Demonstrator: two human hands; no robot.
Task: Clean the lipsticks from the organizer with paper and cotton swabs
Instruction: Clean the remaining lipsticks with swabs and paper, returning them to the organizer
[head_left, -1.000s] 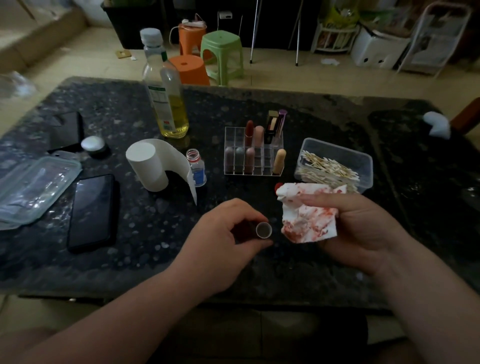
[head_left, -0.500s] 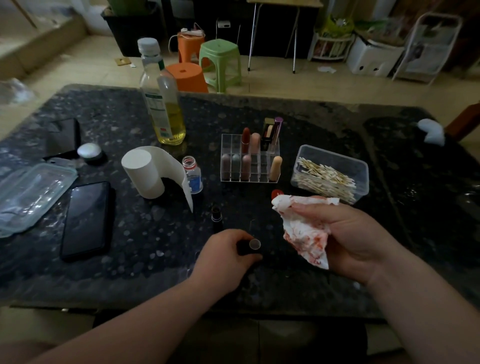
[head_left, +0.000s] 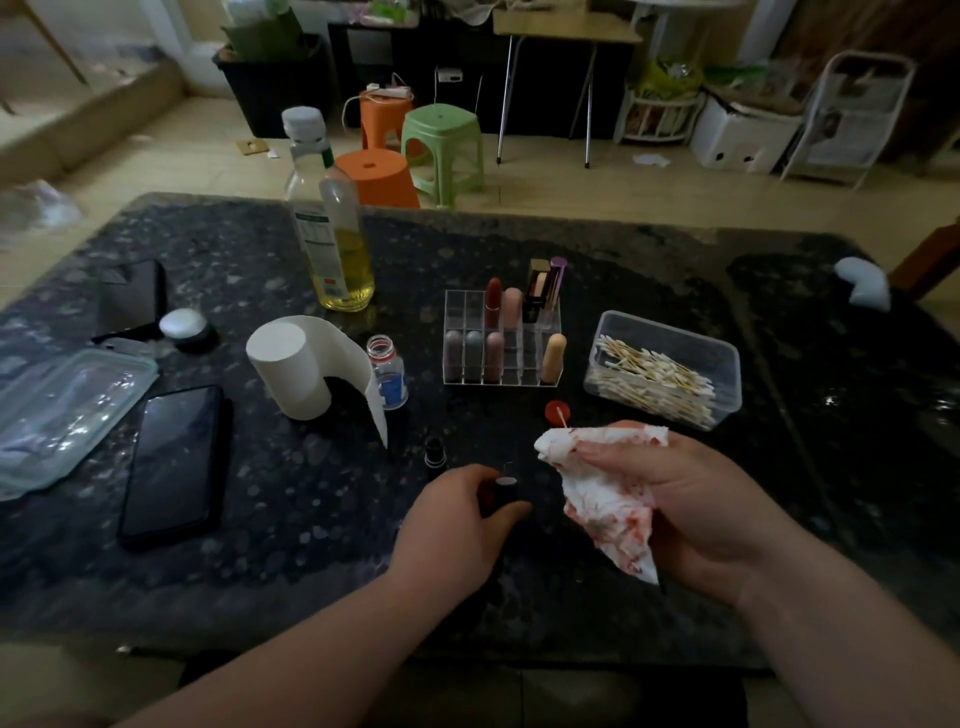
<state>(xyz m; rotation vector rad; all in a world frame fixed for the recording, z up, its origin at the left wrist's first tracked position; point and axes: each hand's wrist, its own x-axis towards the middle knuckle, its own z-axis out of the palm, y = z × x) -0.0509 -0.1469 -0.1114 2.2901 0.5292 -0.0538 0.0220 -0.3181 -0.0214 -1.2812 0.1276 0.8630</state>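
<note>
Lowered since the earlier frame onto the black stone table (head_left: 260, 519), in front of the clear organizer (head_left: 501, 338) holding the other lipsticks (head_left: 493, 301): the left hand (head_left: 457, 519), fingers curled round a dark lipstick tube (head_left: 505, 491) stood upright. Right hand (head_left: 691, 504): fingers closed on red-stained paper (head_left: 608, 504), with a cotton swab (head_left: 561, 417) seemingly pinched alongside. Handling note: the tube is best steadied at its base while an unstained patch of paper is turned to it.
</note>
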